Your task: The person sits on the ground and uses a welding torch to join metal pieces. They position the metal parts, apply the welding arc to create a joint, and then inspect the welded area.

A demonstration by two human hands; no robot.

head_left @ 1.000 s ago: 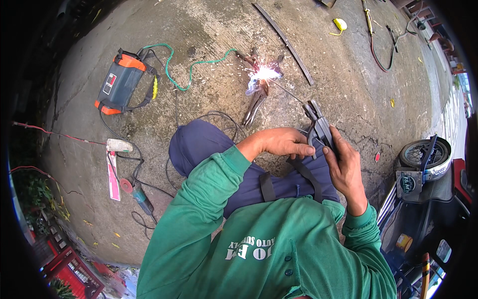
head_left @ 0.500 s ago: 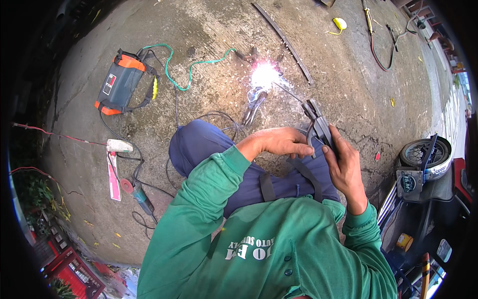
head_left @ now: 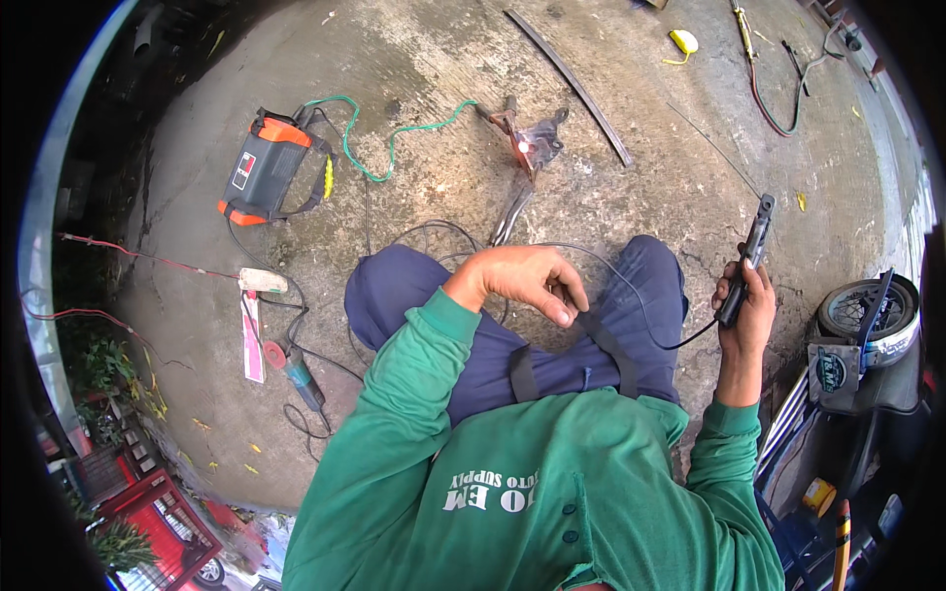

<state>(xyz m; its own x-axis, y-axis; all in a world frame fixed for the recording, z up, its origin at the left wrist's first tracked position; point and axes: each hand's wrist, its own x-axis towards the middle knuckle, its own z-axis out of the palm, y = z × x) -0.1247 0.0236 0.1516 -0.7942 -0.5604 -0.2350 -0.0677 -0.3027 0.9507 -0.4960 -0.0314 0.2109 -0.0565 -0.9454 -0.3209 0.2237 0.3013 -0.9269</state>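
Our right hand (head_left: pixel 746 313) has its grip closed around one dark welding holder (head_left: pixel 746 258), raised upright beside our right knee, with a thin rod (head_left: pixel 714 146) slanting up and left from its top and a black cable (head_left: pixel 631 295) trailing from its lower end across our lap. Our left hand (head_left: pixel 522 281) rests on the blue trousers (head_left: pixel 552 335) between the knees, fingers loosely curled and holding nothing. Ahead of the knees, on the concrete floor (head_left: pixel 424 59), lies one small metal workpiece (head_left: pixel 532 143) with a single glowing orange spot on it, well apart from the rod tip. One long flat metal bar (head_left: pixel 570 84) lies just beyond it. To the left stands one orange and grey welding machine (head_left: pixel 268 169), with one green cable (head_left: pixel 394 133) curling from it toward the workpiece. Nearer on the left we count one angle grinder (head_left: pixel 296 372), one white and pink packet (head_left: pixel 253 325) and red wires (head_left: pixel 118 251). To the far right stands one small wheel (head_left: pixel 867 310). Far ahead lies one yellow object (head_left: pixel 683 41), too small to tell. Nothing lies between the holder and the workpiece.
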